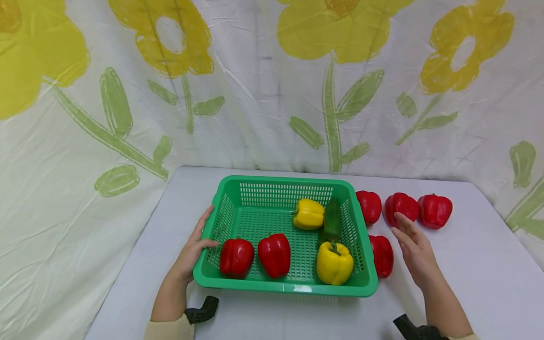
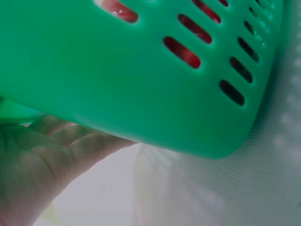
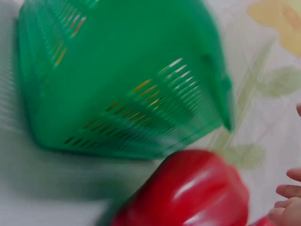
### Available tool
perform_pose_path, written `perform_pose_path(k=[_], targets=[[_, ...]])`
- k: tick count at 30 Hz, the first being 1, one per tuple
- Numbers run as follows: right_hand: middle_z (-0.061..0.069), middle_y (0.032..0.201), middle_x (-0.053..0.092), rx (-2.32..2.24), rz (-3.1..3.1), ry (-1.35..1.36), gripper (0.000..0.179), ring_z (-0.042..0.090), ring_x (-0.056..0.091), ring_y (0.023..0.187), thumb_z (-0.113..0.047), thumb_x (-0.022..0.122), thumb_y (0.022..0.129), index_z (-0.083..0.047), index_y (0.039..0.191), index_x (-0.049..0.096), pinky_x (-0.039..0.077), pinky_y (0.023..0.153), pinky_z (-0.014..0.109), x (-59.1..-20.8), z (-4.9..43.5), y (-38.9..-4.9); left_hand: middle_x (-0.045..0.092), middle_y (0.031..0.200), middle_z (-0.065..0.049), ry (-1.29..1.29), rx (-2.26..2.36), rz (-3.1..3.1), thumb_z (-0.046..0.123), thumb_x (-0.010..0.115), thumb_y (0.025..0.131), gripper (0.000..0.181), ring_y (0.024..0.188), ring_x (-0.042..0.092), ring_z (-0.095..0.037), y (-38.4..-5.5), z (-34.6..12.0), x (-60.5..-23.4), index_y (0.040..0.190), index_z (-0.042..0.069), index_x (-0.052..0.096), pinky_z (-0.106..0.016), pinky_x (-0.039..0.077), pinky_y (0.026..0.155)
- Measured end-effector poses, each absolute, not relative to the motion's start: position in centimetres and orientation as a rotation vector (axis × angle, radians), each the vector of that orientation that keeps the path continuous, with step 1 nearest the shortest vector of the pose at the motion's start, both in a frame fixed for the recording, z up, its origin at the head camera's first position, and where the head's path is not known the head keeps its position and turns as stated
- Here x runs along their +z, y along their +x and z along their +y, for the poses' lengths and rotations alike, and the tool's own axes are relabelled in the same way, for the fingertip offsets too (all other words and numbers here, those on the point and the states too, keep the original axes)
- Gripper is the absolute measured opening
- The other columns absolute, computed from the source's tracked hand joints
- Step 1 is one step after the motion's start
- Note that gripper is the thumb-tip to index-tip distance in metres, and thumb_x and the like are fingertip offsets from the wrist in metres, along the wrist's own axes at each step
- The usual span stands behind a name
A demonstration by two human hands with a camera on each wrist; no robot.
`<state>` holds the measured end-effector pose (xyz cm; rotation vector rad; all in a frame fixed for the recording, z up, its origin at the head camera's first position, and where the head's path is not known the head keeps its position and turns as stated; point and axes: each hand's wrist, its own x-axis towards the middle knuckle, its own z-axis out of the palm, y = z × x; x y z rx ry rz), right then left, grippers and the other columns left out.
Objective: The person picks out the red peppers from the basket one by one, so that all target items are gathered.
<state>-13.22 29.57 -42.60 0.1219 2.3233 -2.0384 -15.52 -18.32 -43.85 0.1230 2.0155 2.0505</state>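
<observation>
A green plastic basket (image 1: 280, 285) sits on the table with peppers inside it. My left hand (image 1: 192, 250) holds its left rim, thumb over the edge and fingers along the outer wall; the left wrist view shows this hand (image 2: 51, 165) against the basket's side (image 2: 141, 94). To the right of the basket my right hand (image 1: 416, 250) is raised with fingers extended and nothing in it. Nearest to it are a red bell pepper (image 1: 400, 210) behind the fingertips and another red bell pepper (image 1: 383, 256) beside the basket wall, with a red pepper (image 3: 188, 193) large in the right wrist view.
Inside the basket lie two red peppers (image 1: 274, 255), two yellow peppers (image 1: 335, 264) and a dark green cucumber-like vegetable (image 1: 333, 219). More red peppers (image 1: 435, 211) stand at the table's back right. A white cloth (image 1: 255, 94) painted with flowers hangs behind the table (image 1: 480, 264).
</observation>
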Motion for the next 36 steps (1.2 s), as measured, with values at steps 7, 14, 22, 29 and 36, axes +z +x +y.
perform_pose_path(k=[7, 14, 22, 29, 36], targets=[[0.006, 0.156, 0.014, -1.906, 2.446, -0.072, 0.069, 0.037, 0.01, 0.142, -0.016, 0.054, 0.092, -0.019, 0.15, 0.017, 0.041, 0.084, 0.006, -40.3, 28.7, -14.2, 0.001, 0.157, 0.001, 0.122, 2.052, 2.012, -0.001, 0.037, 0.087, 0.077, 0.14, 0.013, -0.033, -15.4, -18.3, -43.9, 0.149, 0.037, 0.01, -0.046, 0.031, 0.103], [0.01, 0.154, 0.019, -1.788, 2.514, -0.146, 0.069, 0.043, 0.015, 0.138, -0.018, 0.055, 0.091, -0.017, 0.15, 0.019, 0.045, 0.089, 0.02, -39.2, 27.1, -14.8, 0.0, 0.157, 0.0, 0.124, 2.051, 2.011, -0.002, 0.036, 0.086, 0.078, 0.141, 0.012, -0.033, -15.5, -18.3, -43.9, 0.149, 0.035, 0.009, -0.047, 0.031, 0.103], [0.008, 0.154, 0.021, -1.771, 2.514, -0.141, 0.068, 0.042, 0.017, 0.138, -0.021, 0.055, 0.092, -0.016, 0.15, 0.018, 0.045, 0.091, 0.025, -38.9, 26.7, -14.9, 0.0, 0.157, -0.001, 0.151, 2.056, 2.01, -0.005, 0.036, 0.085, 0.08, 0.141, 0.011, -0.035, -15.6, -18.5, -43.8, 0.149, 0.034, 0.009, -0.046, 0.033, 0.102], [0.012, 0.154, 0.017, -1.758, 2.485, -0.1, 0.067, 0.042, 0.015, 0.138, -0.022, 0.051, 0.094, -0.015, 0.15, 0.016, 0.039, 0.094, 0.038, -39.2, 27.0, -14.9, -0.001, 0.157, -0.001, 0.153, 2.052, 2.004, -0.005, 0.036, 0.085, 0.08, 0.141, 0.01, -0.035, -15.5, -18.6, -43.7, 0.149, 0.035, 0.009, -0.045, 0.033, 0.102], [0.015, 0.153, 0.017, -1.794, 2.461, -0.148, 0.067, 0.042, 0.014, 0.138, -0.019, 0.051, 0.094, -0.012, 0.15, 0.016, 0.044, 0.089, 0.018, -39.2, 27.3, -14.9, 0.0, 0.157, -0.002, 0.137, 2.062, 2.02, -0.006, 0.036, 0.085, 0.08, 0.14, 0.01, -0.034, -15.5, -18.9, -43.7, 0.15, 0.033, 0.009, -0.044, 0.033, 0.101]])
